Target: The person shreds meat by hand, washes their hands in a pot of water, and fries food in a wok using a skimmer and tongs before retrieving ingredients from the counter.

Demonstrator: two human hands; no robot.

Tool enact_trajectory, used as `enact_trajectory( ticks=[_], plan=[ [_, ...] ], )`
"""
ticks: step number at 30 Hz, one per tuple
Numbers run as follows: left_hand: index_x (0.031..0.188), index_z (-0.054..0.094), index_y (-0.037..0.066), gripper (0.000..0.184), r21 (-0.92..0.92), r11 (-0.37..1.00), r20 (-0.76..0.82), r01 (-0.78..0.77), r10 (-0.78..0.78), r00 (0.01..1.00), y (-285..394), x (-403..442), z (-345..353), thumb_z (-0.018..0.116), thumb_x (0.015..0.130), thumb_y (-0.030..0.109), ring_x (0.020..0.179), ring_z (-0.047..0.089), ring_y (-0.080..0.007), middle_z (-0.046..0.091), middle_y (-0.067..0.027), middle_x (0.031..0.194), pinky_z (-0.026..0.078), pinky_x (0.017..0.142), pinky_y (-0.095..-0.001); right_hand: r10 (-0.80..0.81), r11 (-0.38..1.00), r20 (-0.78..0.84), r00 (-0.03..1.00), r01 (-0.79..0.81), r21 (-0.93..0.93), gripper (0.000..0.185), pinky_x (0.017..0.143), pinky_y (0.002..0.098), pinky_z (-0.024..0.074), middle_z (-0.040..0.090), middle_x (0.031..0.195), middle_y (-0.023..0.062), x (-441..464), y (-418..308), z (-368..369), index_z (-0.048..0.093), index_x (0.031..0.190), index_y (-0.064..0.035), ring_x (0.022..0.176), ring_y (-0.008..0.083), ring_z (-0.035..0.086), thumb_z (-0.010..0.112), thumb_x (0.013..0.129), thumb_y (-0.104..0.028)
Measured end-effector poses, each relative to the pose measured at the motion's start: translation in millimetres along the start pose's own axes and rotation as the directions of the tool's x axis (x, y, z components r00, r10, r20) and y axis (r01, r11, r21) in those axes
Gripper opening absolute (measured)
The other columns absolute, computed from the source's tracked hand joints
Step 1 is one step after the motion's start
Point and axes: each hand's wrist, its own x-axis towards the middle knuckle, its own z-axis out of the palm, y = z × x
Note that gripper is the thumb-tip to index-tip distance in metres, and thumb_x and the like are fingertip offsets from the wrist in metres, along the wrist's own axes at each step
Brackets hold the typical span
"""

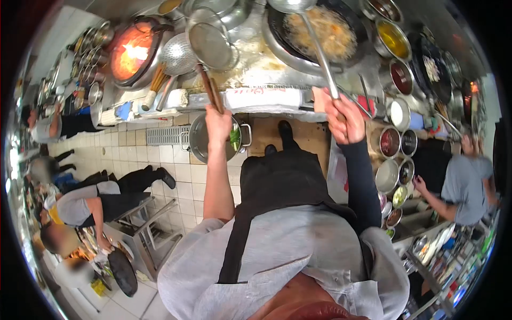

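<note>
My left hand is wrapped round the wooden handle of a mesh strainer, whose round basket lies over the stove top. In my right hand is the end of a long metal ladle; its bowl is at the top edge, beside a wok. Food bubbles in pale liquid inside that wok. A perforated skimmer rests left of the strainer. Below my left hand, on the floor side, stands a two-handled pot with something green in it.
Flames glow in a burner at the upper left. Bowls of sauces and ingredients line the right side. One co-worker stands at the right; several people are at the left, one near a dark wok.
</note>
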Motion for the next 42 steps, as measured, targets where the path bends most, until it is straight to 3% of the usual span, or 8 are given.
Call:
enact_trajectory(
  ticks=[6, 8, 12, 14, 16, 21, 27, 42],
  plan=[
    [0.109, 0.043, -0.011, 0.037, 0.038, 0.998, 0.035, 0.059, -0.06, 0.998, 42, -44, 14, 0.059, 0.083, 0.01, 0.087, 0.065, -0.0503, 0.064, -0.0349, 0.087, 0.051, 0.075, -0.0504, 0.077, 0.684, 0.048, 0.996, -0.018, -0.73, 0.026, 0.039, 0.0346, 0.0418, 0.058, 0.06, 0.0088, 282, 4, 11, 0.066, 0.105, 0.0001, 0.052, 0.0191, 0.058, 0.06, 0.092, -0.022],
    [0.112, 0.045, -0.008, 0.036, 0.021, 0.99, 0.048, 0.143, -0.143, 0.988, 55, -52, 17, 0.061, 0.083, 0.008, 0.089, 0.067, -0.0446, 0.065, -0.031, 0.092, 0.051, 0.079, -0.0476, -0.3, -0.099, 0.334, 0.893, 0.319, -0.942, 0.031, 0.063, 0.0463, 0.0545, 0.07, 0.083, 0.0209, 397, 23, 12, 0.069, 0.091, 0.0024, 0.077, 0.0356, 0.069, 0.063, 0.085, -0.027],
    [0.116, 0.043, -0.009, 0.04, 0.045, 0.982, 0.035, 0.183, -0.184, 0.982, 55, -65, 25, 0.059, 0.083, 0.007, 0.083, 0.068, -0.0404, 0.065, -0.0308, 0.09, 0.052, 0.075, -0.0458, -0.151, -0.493, 0.248, 0.957, 0.145, -0.858, 0.035, 0.082, 0.0465, 0.0547, 0.07, 0.098, 0.0257, 502, 31, 49, 0.07, 0.088, 0.0041, 0.096, 0.0399, 0.068, 0.062, 0.082, -0.029],
    [0.117, 0.041, -0.009, 0.041, 0.05, 0.974, 0.034, 0.221, -0.223, 0.974, 62, -61, 26, 0.058, 0.083, 0.007, 0.081, 0.068, -0.0386, 0.065, -0.0306, 0.089, 0.052, 0.074, -0.0449, 0.075, -0.262, 0.015, 0.997, 0.035, -0.964, 0.035, 0.068, 0.0431, 0.0559, 0.072, 0.092, 0.0221, 538, 30, 52, 0.067, 0.077, 0.0039, 0.079, 0.0318, 0.071, 0.062, 0.085, -0.03],
    [0.115, 0.041, -0.009, 0.039, 0.062, 0.965, 0.003, 0.255, -0.255, 0.967, 71, -52, 28, 0.058, 0.083, 0.006, 0.079, 0.068, -0.0386, 0.065, -0.0301, 0.087, 0.052, 0.071, -0.0447, 0.512, 0.755, 0.153, 0.845, -0.358, -0.549, 0.028, 0.048, 0.0284, 0.0396, 0.053, 0.074, 0.0083, 546, 8, 21, 0.055, 0.092, 0.007, 0.057, 0.017, 0.052, 0.053, 0.095, -0.02],
    [0.109, 0.042, -0.009, 0.034, 0.113, 0.96, -0.037, 0.256, -0.253, 0.967, 68, -32, 34, 0.057, 0.084, 0.007, 0.081, 0.068, -0.0434, 0.064, -0.0315, 0.085, 0.052, 0.071, -0.0467, 0.601, 0.738, 0.288, 0.746, -0.656, 0.16, 0.022, 0.036, 0.0183, 0.0303, 0.044, 0.069, 0.0016, 468, -40, -21, 0.047, 0.104, 0.0092, 0.047, 0.0045, 0.039, 0.051, 0.1, -0.012],
    [0.107, 0.042, -0.014, 0.034, 0.121, 0.99, -0.056, 0.071, -0.064, 0.996, 60, -1, 34, 0.054, 0.083, 0.007, 0.08, 0.064, -0.0514, 0.063, -0.0358, 0.081, 0.051, 0.073, -0.0524, 0.522, 0.835, 0.121, 0.844, -0.477, -0.274, 0.016, 0.036, 0.0215, 0.0288, 0.049, 0.072, 0.0027, 381, -118, -4, 0.05, 0.096, 0.0036, 0.048, 0.0044, 0.04, 0.056, 0.097, -0.012],
    [0.112, 0.04, -0.01, 0.037, 0.182, 0.965, -0.005, 0.188, -0.191, 0.982, 86, -16, 21, 0.057, 0.084, 0.007, 0.085, 0.065, -0.0502, 0.064, -0.0352, 0.087, 0.052, 0.073, -0.051, -0.064, -0.556, 0.348, 0.935, 0.256, -0.791, 0.032, 0.083, 0.0532, 0.0525, 0.066, 0.101, 0.0292, 540, -3, 35, 0.065, 0.099, 0.0022, 0.093, 0.0466, 0.065, 0.058, 0.086, -0.027]
  ],
)
